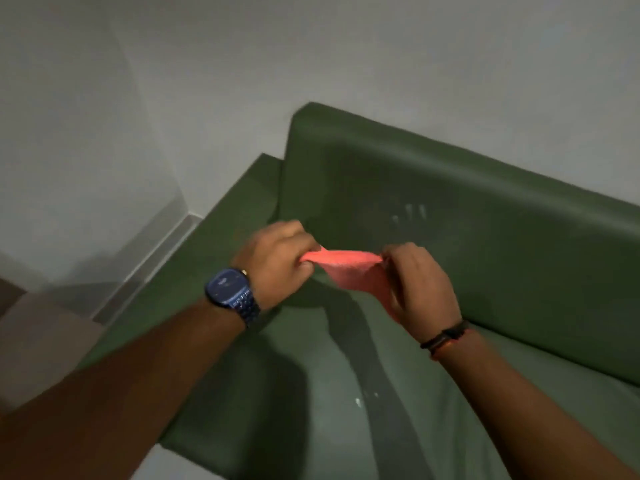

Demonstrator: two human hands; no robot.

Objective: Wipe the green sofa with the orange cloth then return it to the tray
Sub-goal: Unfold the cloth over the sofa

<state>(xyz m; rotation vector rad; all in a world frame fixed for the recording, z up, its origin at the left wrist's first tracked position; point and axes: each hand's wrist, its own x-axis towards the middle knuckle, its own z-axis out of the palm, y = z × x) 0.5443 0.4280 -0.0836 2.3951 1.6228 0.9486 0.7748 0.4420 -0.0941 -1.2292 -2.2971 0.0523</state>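
Note:
The orange cloth [349, 268] is stretched between both hands above the green sofa [485, 188]. My left hand [277, 261], with a blue watch on its wrist, pinches the cloth's left end. My right hand [422, 289], with dark bands on its wrist, grips the right end, and part of the cloth hangs down under its palm. Both hands hover over the seat close to the backrest. Faint pale smudges mark the backrest above the hands, and small white specks lie on the seat cushion. No tray is in view.
A white wall [311, 46] runs behind the sofa and along the left side. A pale skirting strip [162, 251] and a patch of floor [38, 334] lie to the left of the sofa's end. The seat extends toward the lower right.

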